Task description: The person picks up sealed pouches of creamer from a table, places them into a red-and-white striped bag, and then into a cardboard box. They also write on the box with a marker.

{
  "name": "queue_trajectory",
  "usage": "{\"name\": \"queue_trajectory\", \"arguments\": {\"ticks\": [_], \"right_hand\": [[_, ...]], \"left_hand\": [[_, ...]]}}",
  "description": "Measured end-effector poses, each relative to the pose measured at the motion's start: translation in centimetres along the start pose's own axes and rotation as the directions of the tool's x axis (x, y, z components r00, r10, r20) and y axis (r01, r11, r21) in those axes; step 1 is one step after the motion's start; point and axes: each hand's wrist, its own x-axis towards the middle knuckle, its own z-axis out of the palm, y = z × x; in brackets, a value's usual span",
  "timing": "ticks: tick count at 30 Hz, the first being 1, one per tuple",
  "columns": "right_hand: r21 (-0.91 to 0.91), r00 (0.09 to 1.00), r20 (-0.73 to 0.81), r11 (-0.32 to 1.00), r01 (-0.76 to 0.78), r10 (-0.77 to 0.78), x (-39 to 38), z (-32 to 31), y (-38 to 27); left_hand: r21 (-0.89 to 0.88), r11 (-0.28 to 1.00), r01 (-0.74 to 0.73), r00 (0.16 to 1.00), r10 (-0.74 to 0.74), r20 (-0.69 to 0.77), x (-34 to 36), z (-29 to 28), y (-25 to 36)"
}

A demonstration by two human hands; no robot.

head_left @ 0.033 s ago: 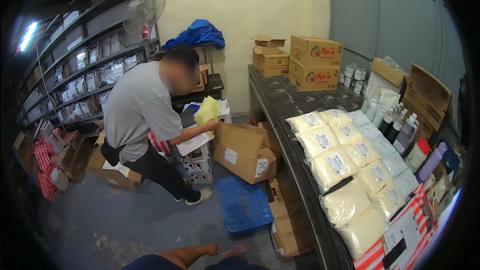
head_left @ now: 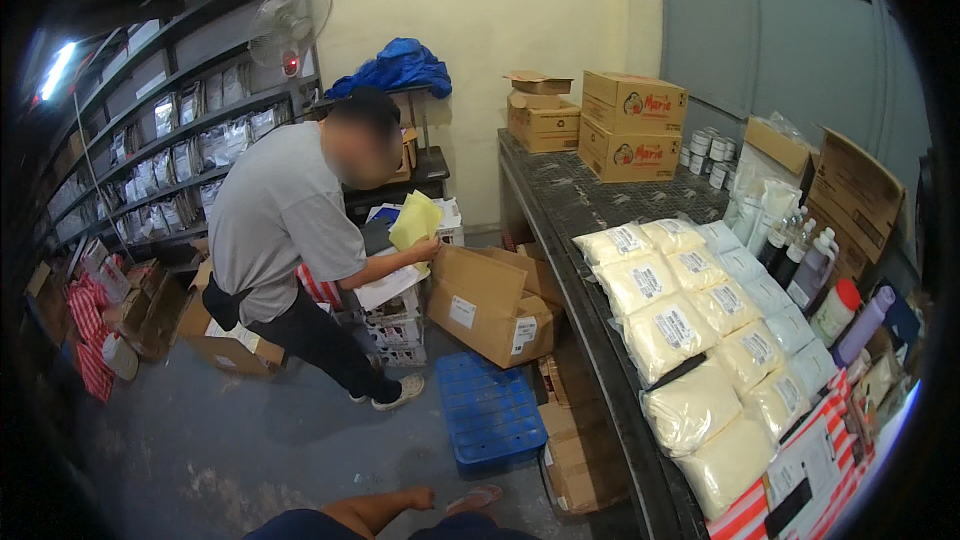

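Low in the picture, my left hand [head_left: 420, 498] hangs over the grey floor with its fingers curled in, and I see nothing in it. Nearest to it are my sandalled foot [head_left: 478, 498] and a blue plastic crate [head_left: 488, 410] lying upside down or lidded; which one I cannot tell. My right hand is out of the picture. On the dark workbench [head_left: 570, 195] to the right lie several clear bags of pale yellow powder [head_left: 668, 328] with white labels. Beside them are flat pale blue packets [head_left: 790, 328].
A co-worker [head_left: 285, 205] leans over stacked boxes, holding yellow sheets [head_left: 415, 220]. An open carton [head_left: 480, 305] stands against the bench. Bottles [head_left: 812, 265], small tins [head_left: 712, 155], a phone [head_left: 789, 508] and closed cartons [head_left: 628, 125] occupy the bench. Packed shelves [head_left: 170, 160] line the left wall.
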Motion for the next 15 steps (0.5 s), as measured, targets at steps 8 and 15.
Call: {"name": "queue_trajectory", "arguments": {"ticks": [8, 15], "right_hand": [[-0.058, 0.999, -0.034, 0.998, 0.010, -0.012, -0.4, 0.1, 0.0], [-0.120, 0.991, -0.134, 0.993, -0.016, -0.001, -2.8, -2.0, 4.1]], "left_hand": [[-0.202, 0.979, 0.013, 0.998, -0.025, -0.056, 0.6, -1.8, 2.4], [-0.132, 0.991, 0.033, 0.999, -0.029, 0.034, 3.9, -1.1, 5.7]]}}
